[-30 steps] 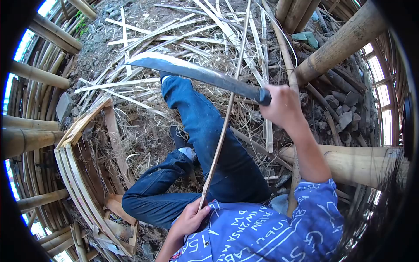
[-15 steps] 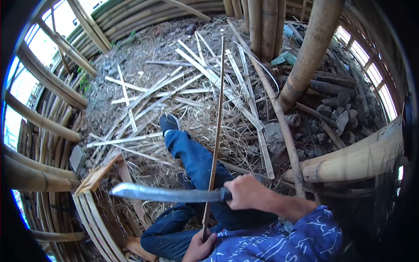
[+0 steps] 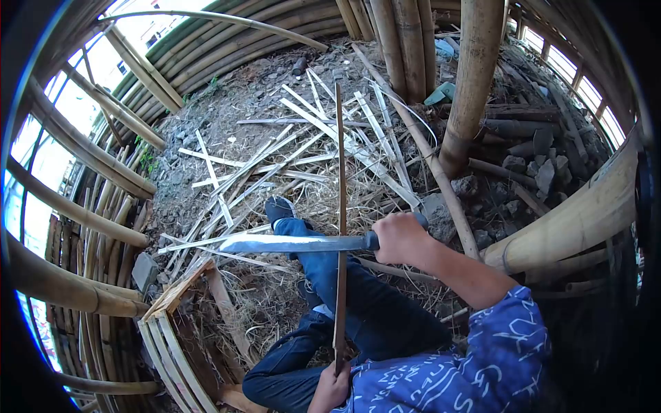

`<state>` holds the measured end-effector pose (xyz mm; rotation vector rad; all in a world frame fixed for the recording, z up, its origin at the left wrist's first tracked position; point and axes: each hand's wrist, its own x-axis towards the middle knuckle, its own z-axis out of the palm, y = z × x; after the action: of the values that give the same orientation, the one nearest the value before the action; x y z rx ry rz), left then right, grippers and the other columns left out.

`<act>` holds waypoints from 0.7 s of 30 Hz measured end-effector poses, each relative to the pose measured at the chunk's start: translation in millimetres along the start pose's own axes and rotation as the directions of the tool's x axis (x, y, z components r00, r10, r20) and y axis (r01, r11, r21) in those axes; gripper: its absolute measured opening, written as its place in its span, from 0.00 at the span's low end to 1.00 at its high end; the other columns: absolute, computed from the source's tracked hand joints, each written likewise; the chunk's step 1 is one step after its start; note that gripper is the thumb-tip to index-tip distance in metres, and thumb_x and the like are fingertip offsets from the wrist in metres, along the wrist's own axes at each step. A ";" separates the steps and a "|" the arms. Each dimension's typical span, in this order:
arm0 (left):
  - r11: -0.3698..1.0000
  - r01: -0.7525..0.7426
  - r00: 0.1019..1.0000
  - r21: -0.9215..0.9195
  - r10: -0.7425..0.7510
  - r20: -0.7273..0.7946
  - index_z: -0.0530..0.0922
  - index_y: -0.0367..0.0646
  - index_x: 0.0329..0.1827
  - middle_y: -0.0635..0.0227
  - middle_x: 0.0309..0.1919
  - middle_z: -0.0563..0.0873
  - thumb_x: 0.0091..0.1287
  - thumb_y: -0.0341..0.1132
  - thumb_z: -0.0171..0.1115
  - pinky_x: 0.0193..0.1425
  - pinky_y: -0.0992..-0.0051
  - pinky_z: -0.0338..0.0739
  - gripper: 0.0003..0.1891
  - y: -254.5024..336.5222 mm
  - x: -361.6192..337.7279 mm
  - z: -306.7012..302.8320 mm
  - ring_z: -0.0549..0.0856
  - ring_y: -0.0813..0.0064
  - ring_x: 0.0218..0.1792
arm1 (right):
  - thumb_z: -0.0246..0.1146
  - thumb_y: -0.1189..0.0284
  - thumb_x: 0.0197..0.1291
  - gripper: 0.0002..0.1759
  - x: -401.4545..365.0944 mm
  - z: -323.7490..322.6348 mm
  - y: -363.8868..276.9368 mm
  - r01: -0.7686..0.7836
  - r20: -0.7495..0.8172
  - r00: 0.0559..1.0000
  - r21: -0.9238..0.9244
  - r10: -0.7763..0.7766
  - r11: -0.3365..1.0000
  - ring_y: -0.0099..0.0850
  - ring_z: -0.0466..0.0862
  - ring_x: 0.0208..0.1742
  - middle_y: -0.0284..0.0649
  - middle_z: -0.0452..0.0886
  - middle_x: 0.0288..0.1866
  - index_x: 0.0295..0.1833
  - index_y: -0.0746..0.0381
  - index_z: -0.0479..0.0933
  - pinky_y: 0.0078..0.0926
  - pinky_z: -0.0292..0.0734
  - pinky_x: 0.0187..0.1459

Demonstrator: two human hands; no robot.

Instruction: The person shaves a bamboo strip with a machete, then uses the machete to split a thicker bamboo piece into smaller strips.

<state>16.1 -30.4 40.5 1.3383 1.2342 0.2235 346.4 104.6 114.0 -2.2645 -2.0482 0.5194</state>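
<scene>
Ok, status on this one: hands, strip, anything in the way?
Right hand gripping machete, blade across bamboo strip. Left hand holds strip's near end. Leg beneath blade.

Single head-mounted cam, fisheye, pitched forward and down from above the wearer: right hand (image 3: 399, 237) and left hand (image 3: 330, 389) close in at frame bottom, outstretched legs (image 3: 372, 313) mid-frame, strip-littered ground (image 3: 206, 113) further out, bamboo poles (image 3: 475, 76) ringing the edge, dark vignette at the corners.
</scene>
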 end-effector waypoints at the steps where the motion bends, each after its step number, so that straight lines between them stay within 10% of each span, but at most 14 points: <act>1: 1.000 0.005 1.000 -0.010 -0.005 0.012 0.74 0.33 0.37 0.71 0.24 0.76 0.71 0.34 0.60 0.33 0.74 0.70 0.11 -6.3 2.4 -0.2 0.71 0.83 0.28 | 0.65 0.66 0.44 0.14 5.1 -0.3 3.3 0.009 -0.001 1.000 0.007 -0.009 1.000 0.43 0.88 0.42 0.48 0.86 0.36 0.36 0.63 0.83 0.41 0.82 0.47; 7: 0.965 -0.158 0.949 -0.208 0.206 0.236 0.74 0.29 0.55 0.52 0.38 0.82 0.76 0.33 0.48 0.52 0.68 0.73 0.15 2.9 2.3 -7.4 0.77 0.68 0.42 | 0.65 0.65 0.44 0.13 24.4 2.1 7.1 0.008 -0.066 0.998 -0.050 -0.011 0.999 0.44 0.87 0.42 0.49 0.86 0.35 0.34 0.62 0.83 0.40 0.82 0.48; 9: 0.904 -0.425 0.902 0.051 0.427 -0.063 0.73 0.28 0.58 0.48 0.43 0.84 0.75 0.33 0.48 0.54 0.69 0.74 0.17 10.6 -16.4 7.2 0.81 0.64 0.48 | 0.64 0.67 0.45 0.13 36.7 -10.5 16.4 -0.019 -0.043 0.999 -0.069 0.016 0.997 0.44 0.88 0.43 0.49 0.86 0.38 0.36 0.64 0.83 0.39 0.82 0.50; 21: 0.994 -0.109 0.991 -0.028 0.107 -0.082 0.73 0.28 0.59 0.47 0.42 0.85 0.75 0.35 0.50 0.53 0.68 0.74 0.18 8.5 -21.1 8.1 0.82 0.63 0.46 | 0.66 0.67 0.47 0.15 115.6 -38.4 54.2 -0.244 -0.156 0.958 -0.012 0.239 0.970 0.42 0.88 0.44 0.50 0.86 0.43 0.40 0.65 0.83 0.38 0.83 0.50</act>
<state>17.9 -48.2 56.8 1.3809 1.2213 0.3756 417.0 217.7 111.5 -2.5023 -1.7321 0.3127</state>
